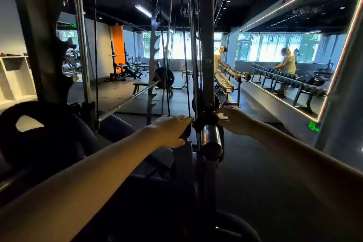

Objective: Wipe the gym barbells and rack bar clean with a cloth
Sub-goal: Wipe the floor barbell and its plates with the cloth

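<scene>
Midway at best, judging by the scene: wiping at the near chrome sleeve (212, 135) of the barbell (137, 93), centre, with right hand (235, 122) pinching the dark cloth (205, 121) bunched round its collar, left hand (170, 130) flat, fingers straight, just left of the rack upright (206, 45). Left to do (seemingly): long shaft (119, 105) running far-left toward the plate (164, 78).
</scene>
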